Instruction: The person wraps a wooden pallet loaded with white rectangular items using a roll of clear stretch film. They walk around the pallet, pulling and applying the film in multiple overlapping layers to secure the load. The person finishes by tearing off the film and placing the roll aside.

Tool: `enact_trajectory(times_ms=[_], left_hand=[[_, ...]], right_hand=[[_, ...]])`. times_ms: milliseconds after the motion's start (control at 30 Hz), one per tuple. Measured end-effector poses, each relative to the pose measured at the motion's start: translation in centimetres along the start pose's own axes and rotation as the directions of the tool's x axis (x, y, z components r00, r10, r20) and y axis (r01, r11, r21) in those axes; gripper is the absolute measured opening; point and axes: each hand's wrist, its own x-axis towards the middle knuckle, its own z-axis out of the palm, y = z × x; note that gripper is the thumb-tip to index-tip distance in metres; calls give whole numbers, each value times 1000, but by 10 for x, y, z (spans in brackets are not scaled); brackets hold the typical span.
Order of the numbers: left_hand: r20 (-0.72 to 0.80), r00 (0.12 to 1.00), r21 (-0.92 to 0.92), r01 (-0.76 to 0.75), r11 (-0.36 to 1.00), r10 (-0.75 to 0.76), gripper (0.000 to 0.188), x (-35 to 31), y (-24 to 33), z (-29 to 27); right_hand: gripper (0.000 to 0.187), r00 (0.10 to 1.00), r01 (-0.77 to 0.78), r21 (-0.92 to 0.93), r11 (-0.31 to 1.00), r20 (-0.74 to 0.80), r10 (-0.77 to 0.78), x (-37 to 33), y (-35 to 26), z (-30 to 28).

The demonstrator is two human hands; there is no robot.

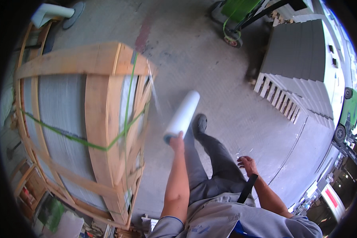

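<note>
My left hand (177,142) is closed round the lower end of a white roll of stretch film (182,115), held tilted in front of my legs. Beside it on the left stands a tall wooden crate (97,131), with green straps (106,148) round it and grey, film-covered contents between its boards. A thin clear strip of film (153,87) hangs at the crate's far corner; whether it joins the roll is too blurred to tell. Low on my right side, apart from the crate, my right hand (248,164) hangs with loosely bent fingers and no visible object in it.
Stacked grey panels (295,51) rest on a wooden pallet (277,97) at the far right. A green wheeled machine (238,16) stands at the back. Another white roll (53,12) on a round base is at the far left. A green vehicle (347,115) shows at the right edge.
</note>
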Motion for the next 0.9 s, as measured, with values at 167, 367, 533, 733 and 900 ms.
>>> enact_trajectory(times_ms=[167, 367, 533, 733, 900], left_hand=[[31, 977, 315, -211, 925, 212, 47, -54, -7, -12], [324, 745, 690, -608, 394, 582, 29, -71, -68, -88], [584, 483, 626, -780, 18, 652, 14, -48, -120, -131], [154, 836, 689, -473, 549, 526, 49, -57, -139, -154], [-71, 996, 341, -25, 940, 52, 75, -63, -152, -157]], right_hand=[[31, 999, 22, -97, 995, 39, -19, -2, 43, -37], [33, 1000, 10, -36, 999, -25, -11, -21, 92, -61], [33, 995, 52, 37, 998, -91, -49, -46, 152, -43], [30, 989, 42, 138, 990, -149, -21, -103, 262, 36], [26, 977, -19, 119, 993, -209, 43, -167, 355, 114]])
